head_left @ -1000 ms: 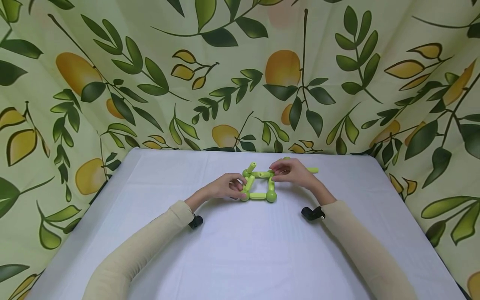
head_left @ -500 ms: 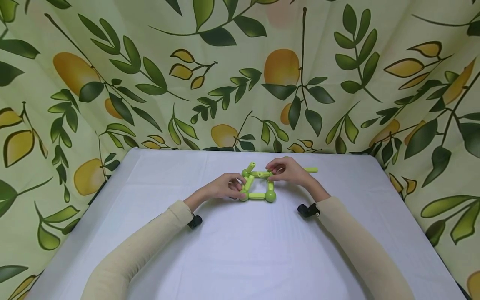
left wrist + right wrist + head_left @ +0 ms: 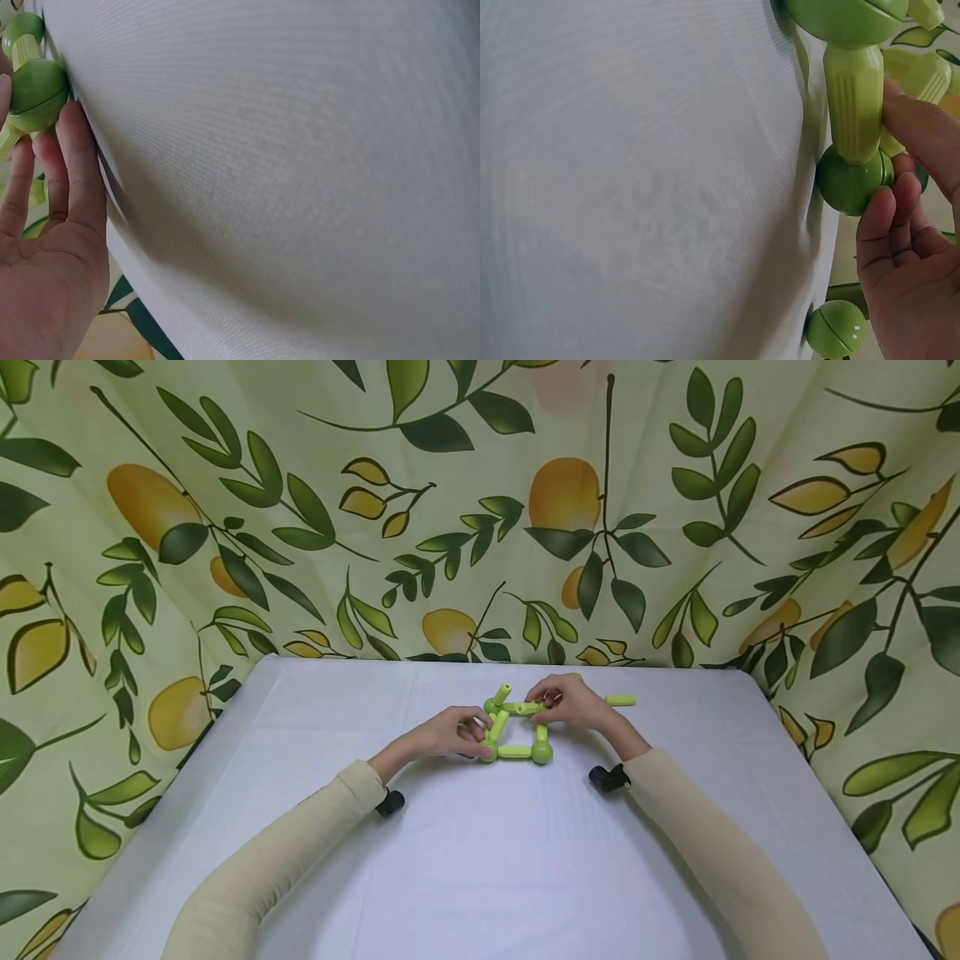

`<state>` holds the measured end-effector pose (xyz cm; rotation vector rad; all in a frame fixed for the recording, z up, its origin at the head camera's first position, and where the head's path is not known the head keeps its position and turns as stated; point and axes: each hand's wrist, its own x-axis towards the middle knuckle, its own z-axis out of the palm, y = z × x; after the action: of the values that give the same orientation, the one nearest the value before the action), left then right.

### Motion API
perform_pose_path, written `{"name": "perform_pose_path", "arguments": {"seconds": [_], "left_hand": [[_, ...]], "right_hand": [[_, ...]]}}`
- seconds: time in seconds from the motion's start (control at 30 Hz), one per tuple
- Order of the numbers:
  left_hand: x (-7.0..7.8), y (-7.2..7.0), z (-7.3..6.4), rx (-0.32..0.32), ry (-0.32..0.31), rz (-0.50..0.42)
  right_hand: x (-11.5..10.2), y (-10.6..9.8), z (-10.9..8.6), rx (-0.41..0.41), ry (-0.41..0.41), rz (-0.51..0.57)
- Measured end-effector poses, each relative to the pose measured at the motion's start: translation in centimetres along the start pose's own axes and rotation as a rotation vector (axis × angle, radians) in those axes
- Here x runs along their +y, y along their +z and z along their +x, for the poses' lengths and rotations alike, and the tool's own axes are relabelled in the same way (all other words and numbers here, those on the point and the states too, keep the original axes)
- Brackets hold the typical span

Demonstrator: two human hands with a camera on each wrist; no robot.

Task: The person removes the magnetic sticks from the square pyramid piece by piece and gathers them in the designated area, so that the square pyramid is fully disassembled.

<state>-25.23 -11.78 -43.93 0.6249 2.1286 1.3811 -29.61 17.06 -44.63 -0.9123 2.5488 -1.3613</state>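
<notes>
A square frame (image 3: 515,752) of light green rods and darker green balls lies near the table's far edge. From its far left ball (image 3: 491,706) a rod (image 3: 505,694) slants upward. My left hand (image 3: 450,732) holds the left side of the frame; in the left wrist view its fingertips are at a ball (image 3: 39,94), the thumb mostly cut off. My right hand (image 3: 572,702) is at the far right corner. In the right wrist view, its fingers curl round a ball (image 3: 851,184), with the thumb beside the rod (image 3: 853,101) joined to it.
On the white-covered table (image 3: 480,860), a loose green rod (image 3: 621,700) lies right of my right hand. Behind that hand a separate green ball (image 3: 575,677) partly shows. A leaf-and-fruit patterned curtain (image 3: 450,568) hangs past the table's far edge.
My right hand has shifted a little to the left along the frame's far right corner, showing more of the loose rod. My left hand and the frame have hardly moved.
</notes>
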Motion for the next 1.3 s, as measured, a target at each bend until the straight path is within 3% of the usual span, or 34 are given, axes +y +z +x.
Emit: {"name": "perform_pose_path", "arguments": {"seconds": [0.43, 0.8, 1.3], "left_hand": [[0.04, -0.09, 0.03, -0.004, 0.003, 0.027], [0.14, -0.03, 0.03, -0.008, -0.004, 0.012], [-0.09, -0.05, 0.10, -0.002, 0.015, 0.001]], "right_hand": [[0.16, 0.05, 0.29, 0.030, 0.021, -0.012], [0.29, -0.18, 0.31, 0.003, 0.030, 0.032], [0.14, 0.01, 0.60, 0.051, 0.044, -0.104]]}}
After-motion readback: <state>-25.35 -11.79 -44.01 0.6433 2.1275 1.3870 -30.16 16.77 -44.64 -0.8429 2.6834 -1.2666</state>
